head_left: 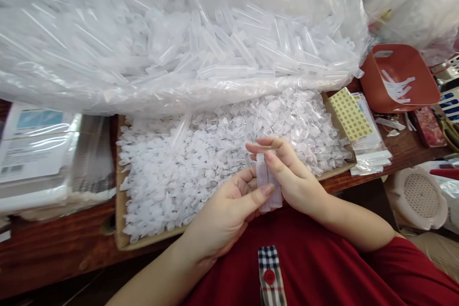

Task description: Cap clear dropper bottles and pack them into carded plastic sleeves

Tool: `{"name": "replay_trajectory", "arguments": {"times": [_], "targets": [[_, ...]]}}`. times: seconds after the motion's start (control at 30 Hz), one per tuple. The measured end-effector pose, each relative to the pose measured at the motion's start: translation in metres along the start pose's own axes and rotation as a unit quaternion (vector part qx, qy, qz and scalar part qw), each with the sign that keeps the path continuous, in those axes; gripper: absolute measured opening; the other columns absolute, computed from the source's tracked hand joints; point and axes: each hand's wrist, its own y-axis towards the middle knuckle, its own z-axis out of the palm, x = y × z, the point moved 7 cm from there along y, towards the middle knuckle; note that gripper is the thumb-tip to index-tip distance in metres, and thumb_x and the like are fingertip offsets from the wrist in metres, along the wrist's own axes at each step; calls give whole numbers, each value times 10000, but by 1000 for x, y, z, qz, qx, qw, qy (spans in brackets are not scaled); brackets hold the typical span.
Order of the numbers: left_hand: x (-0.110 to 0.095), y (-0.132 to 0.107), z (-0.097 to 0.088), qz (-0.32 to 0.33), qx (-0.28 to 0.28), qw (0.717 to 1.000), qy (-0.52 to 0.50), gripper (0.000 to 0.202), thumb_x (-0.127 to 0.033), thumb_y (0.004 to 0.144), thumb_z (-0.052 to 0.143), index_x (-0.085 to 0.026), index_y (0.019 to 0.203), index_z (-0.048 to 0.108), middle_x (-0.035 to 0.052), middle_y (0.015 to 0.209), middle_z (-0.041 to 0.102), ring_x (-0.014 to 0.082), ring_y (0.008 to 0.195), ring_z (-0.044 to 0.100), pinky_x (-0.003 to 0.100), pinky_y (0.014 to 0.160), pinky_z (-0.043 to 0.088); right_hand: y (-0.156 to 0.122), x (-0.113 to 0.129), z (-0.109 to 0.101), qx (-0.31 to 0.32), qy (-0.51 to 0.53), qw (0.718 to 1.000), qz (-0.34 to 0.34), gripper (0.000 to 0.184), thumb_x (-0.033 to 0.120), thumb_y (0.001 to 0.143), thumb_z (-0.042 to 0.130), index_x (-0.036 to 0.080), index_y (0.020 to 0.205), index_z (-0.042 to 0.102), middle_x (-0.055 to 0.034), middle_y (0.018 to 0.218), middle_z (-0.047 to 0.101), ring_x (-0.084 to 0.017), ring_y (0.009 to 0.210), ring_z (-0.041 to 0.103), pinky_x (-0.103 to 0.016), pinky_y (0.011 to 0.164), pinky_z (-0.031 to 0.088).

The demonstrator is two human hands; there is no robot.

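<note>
Both hands meet in front of my red shirt, over the near edge of a cardboard tray (121, 210). My left hand (224, 213) wraps round the lower part of a small translucent plastic bottle (267, 186), thumb pressed on its side. My right hand (290, 174) closes on the bottle's upper part, fingers curled over its white top. Whether there are one or two bottles side by side I cannot tell. The tray holds several small white nozzle plugs (168, 186) on the left and clear caps (301, 124) on the right.
A large clear plastic bag of empty tubes (186, 43) lies behind the tray. Packaged flat goods (39, 153) sit at left. At right are yellow dotted sticker sheets (349, 114), a red-brown bin (398, 79), and a white perforated basket (419, 198). The table is dark red wood (53, 244).
</note>
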Motion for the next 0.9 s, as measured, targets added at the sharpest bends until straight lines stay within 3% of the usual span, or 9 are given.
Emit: {"name": "replay_trajectory", "arguments": {"times": [0.2,0.33,0.47,0.7,0.8,0.9], "targets": [[0,2,4,-4,-10,1000,-2,165,-77,771,728,-144,922,718,32,805,766,130,730,712,207,711,577,1,3,1,26,-106,994,25,315,378,973,400,177,1183,520,-72,1100,647,-173,1002,619,-317,860,509],[-2,1,3,-6,-11,1000,-4,127,-77,765,734,-125,883,734,37,760,771,121,690,715,180,683,582,3,9,1,39,-154,987,8,415,411,975,379,144,1265,510,-107,1143,636,-209,1069,597,-358,909,494],[-6,-3,-5,-20,-37,999,-15,148,-35,820,643,-119,896,739,56,791,778,141,731,735,178,685,590,0,17,-7,40,-179,982,-51,402,380,983,374,159,1292,507,-108,1236,604,-210,1121,579,-393,983,465],[-16,-10,-17,-2,-89,995,-53,213,3,854,554,-101,882,738,78,806,781,153,729,746,198,666,613,-18,36,-5,144,-222,946,-185,362,207,939,462,183,1294,525,-117,1399,507,-183,1305,466,-349,1077,406],[-18,-13,-20,14,-99,993,-70,228,9,863,537,-91,830,740,64,757,773,136,692,738,193,661,613,-22,41,4,153,-254,926,-234,405,169,872,539,104,1272,548,-178,1352,537,-192,1231,536,-321,1027,455],[-17,-15,-21,23,-99,991,-84,295,27,883,480,-91,837,746,61,744,767,116,672,728,187,649,611,-21,41,11,129,-277,916,-260,364,147,862,534,102,1219,590,-177,1266,608,-186,1118,612,-313,953,513]]}}
